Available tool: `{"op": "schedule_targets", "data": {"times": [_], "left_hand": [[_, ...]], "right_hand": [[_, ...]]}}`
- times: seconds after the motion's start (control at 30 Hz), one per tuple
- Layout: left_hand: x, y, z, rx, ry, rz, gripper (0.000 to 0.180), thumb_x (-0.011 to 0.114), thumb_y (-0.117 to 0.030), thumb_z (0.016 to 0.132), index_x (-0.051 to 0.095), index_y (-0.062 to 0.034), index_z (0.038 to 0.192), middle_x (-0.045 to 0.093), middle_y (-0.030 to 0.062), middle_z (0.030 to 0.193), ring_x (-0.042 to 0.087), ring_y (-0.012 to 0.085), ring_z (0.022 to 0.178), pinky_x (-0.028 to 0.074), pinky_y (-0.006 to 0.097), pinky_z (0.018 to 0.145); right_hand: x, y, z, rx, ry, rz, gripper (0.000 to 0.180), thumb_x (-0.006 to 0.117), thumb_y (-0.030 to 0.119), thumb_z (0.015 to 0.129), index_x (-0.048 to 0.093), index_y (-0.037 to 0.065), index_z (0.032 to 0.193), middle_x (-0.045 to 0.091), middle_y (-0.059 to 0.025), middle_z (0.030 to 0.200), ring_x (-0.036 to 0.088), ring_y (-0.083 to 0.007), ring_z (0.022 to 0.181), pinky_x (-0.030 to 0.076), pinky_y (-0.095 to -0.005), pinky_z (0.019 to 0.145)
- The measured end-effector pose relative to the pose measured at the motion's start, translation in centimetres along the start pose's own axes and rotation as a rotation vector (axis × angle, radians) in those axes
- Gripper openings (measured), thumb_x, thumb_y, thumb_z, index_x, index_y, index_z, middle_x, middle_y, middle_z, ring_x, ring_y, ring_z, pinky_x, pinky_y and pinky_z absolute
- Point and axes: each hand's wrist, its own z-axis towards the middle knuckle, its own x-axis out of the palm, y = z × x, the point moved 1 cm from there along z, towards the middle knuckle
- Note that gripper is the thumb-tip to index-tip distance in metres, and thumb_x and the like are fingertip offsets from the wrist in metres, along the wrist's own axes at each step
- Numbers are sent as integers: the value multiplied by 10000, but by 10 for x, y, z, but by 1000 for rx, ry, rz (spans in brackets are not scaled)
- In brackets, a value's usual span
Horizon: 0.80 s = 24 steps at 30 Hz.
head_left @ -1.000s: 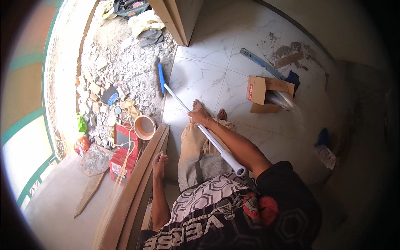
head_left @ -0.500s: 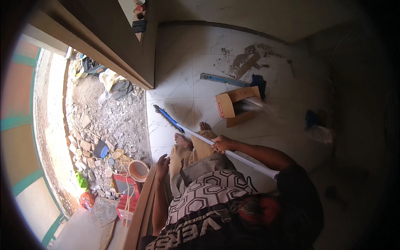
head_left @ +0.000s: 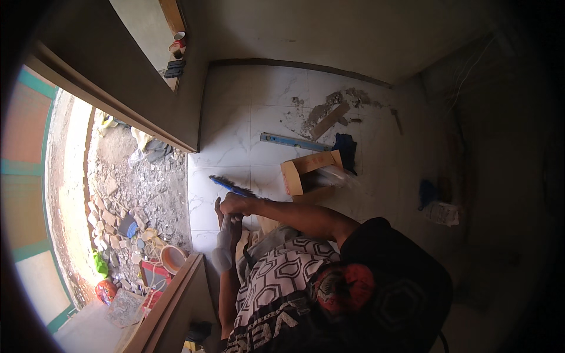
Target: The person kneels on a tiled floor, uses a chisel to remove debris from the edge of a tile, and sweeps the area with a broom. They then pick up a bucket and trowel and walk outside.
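Observation:
A broom has a blue head (head_left: 234, 187) with dark bristles, low over the white tiles in front of me. Its pale handle (head_left: 222, 250) comes up toward me, looking short from this angle. My right hand (head_left: 238, 204) is closed round the handle, its forearm reaching across my body. Just beneath it, my left hand (head_left: 220, 213) is at the same handle, with digits showing on both sides. Part of the left hand is hidden behind the handle and the right hand. Beyond the broom stands an open cardboard box (head_left: 291, 177) with clear plastic in it.
Past the box lie a blue spirit level (head_left: 294, 142), a dark blue cloth (head_left: 345, 152) and a flat strip (head_left: 329, 120) among grey debris (head_left: 318, 113). Left of the tile edge is rubble (head_left: 112, 203), with an orange-rimmed bucket (head_left: 173, 259). A wooden frame edge (head_left: 168, 303) stands by my left arm.
My right hand has swung left with the broom and now meets my left hand at the handle. The handle's end has turned from the right toward me. The view has shifted.

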Motion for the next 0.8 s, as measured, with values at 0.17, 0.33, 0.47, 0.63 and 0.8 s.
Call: {"op": "schedule_targets", "data": {"times": [0.17,0.33,0.47,0.63,0.8], "left_hand": [[-3,-10,-35,-397,-227,112,382,573,-20,855,505,-28,1231,602,63,752,586,197,665,480,363,597],[-16,-8,-96,-176,-746,219,121,632,-121,911,585,-19,955,648,153,839,629,262,729,473,386,646],[-34,-4,-164,-165,-1102,26,191,619,-180,930,590,9,917,599,194,777,604,324,705,471,404,658],[-59,6,-260,-287,-1457,125,190,627,-142,926,537,12,861,563,161,721,564,297,654,441,409,611],[-98,32,-340,-474,-1703,208,199,636,-155,923,553,20,880,569,169,747,538,332,648,438,422,620]], "right_hand": [[17,58,2,771,158,572,285,451,163,883,614,-30,751,575,-98,593,539,-166,425,460,-300,386],[19,35,-23,752,262,771,401,499,186,934,543,-42,1261,539,-17,667,467,-87,481,382,-226,423],[14,-12,-56,998,194,335,343,537,206,929,593,-4,1194,519,-10,695,422,-69,491,351,-216,401],[9,-57,-91,1082,90,132,128,534,159,901,607,55,891,500,-14,618,429,-91,433,342,-237,356],[31,-67,-117,958,12,-81,248,496,166,913,523,69,686,484,-20,556,457,-111,405,358,-267,336]]}}
